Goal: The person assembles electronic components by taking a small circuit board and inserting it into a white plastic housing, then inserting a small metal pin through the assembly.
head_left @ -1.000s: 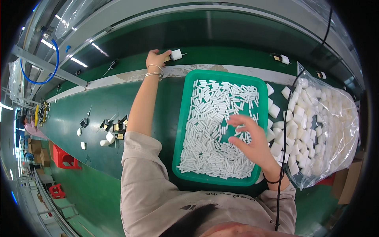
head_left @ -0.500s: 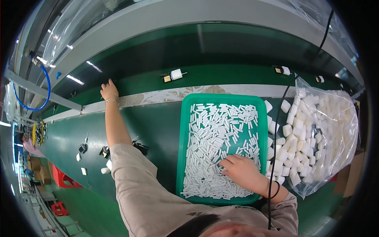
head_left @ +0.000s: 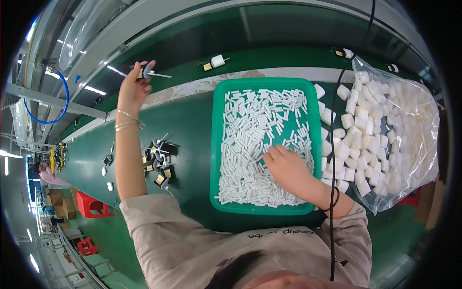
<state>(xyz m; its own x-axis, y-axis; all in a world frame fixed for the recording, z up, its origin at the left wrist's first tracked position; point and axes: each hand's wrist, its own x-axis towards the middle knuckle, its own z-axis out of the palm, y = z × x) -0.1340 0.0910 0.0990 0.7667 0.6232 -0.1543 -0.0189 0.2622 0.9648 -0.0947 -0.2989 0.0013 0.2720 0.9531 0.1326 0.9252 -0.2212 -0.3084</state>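
Observation:
My left hand (head_left: 135, 86) is raised at the conveyor belt, its fingers closed round a small black device (head_left: 146, 71) with a yellow label, a grey disc and a thin white rod pointing right. My right hand (head_left: 288, 168) is over the green tray (head_left: 217, 144), its bent fingers closed among the short white tubes (head_left: 248, 164) that fill it. Whatever its fingertips hold is hidden. On the belt, right of my left hand, lies another black device with a white foam cylinder (head_left: 217, 60). Several similar devices (head_left: 159, 159) are bunched on the table beside my left forearm.
White foam cylinders (head_left: 358, 139) spill from a clear plastic bag (head_left: 416, 144) right of the tray. A black cable (head_left: 333, 183) hangs across my right forearm. Further devices (head_left: 342, 53) lie along the belt. A red stool (head_left: 91, 206) stands on the floor at left.
My left hand has taken up a black device with a rod and come back from the belt. My right hand stays in the tray. The view has shifted, bringing more devices on the table into sight.

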